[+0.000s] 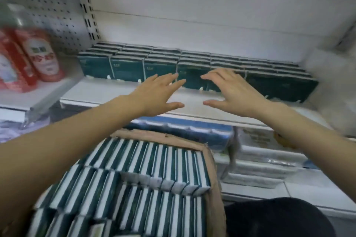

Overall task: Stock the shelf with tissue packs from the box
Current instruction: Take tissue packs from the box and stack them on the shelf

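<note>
Hovering empty with fingers spread, the left hand [159, 95] and right hand [234, 92] face rows of dark green tissue packs [127, 69] already lining the white metal shelf [119, 93], while the brown cardboard box [158, 136] below looks nearly full, so much stocking remains.

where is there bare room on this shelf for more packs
The bare front strip of the shelf, between the tissue packs and the shelf's front edge, is free along its length. Behind it, packs fill the shelf to the back wall. The box is crowded too.
</note>
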`<move>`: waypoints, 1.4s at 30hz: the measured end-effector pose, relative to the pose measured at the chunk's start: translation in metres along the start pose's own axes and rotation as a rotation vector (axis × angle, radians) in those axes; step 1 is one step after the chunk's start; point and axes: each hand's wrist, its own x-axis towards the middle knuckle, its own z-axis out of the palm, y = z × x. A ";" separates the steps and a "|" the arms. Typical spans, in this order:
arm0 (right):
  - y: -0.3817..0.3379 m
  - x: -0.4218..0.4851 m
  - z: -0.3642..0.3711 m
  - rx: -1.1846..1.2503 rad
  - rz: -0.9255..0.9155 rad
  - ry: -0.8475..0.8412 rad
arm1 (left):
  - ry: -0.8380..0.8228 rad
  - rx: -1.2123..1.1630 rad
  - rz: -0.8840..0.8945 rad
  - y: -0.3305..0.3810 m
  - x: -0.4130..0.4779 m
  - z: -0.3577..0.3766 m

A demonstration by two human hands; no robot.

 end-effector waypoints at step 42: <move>-0.246 -0.124 0.228 1.072 0.347 -0.962 | -0.259 -0.404 -0.422 0.038 -0.307 0.177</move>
